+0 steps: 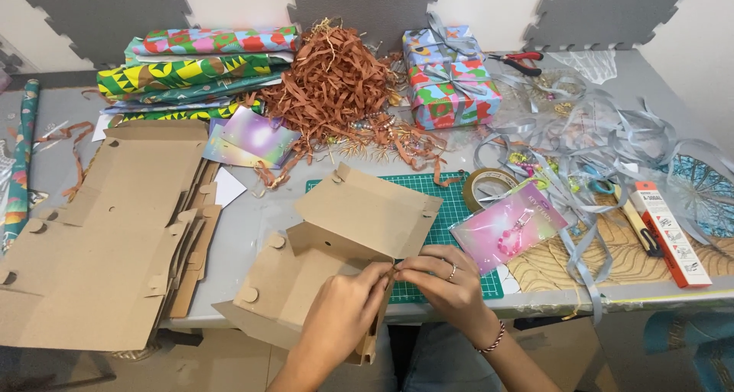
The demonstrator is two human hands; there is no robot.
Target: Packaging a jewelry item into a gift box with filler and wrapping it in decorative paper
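Note:
A brown cardboard box blank (359,216), partly folded, lies at the table's near edge over a green cutting mat (451,208). My left hand (344,308) grips the blank's folded front flap from the left. My right hand (443,281), with a ring and a red-and-white bracelet, pinches the same flap edge from the right. The fingertips of both hands meet at the fold. Part of the mat is hidden under the cardboard.
A stack of flat cardboard blanks (107,231) lies left. Folded patterned paper (199,63), brown paper shred (329,78) and two wrapped gifts (451,78) stand behind. A tape roll (489,185), pink packet (508,227), silver ribbons (596,139), red pliers (516,59) and an orange box (669,231) lie right.

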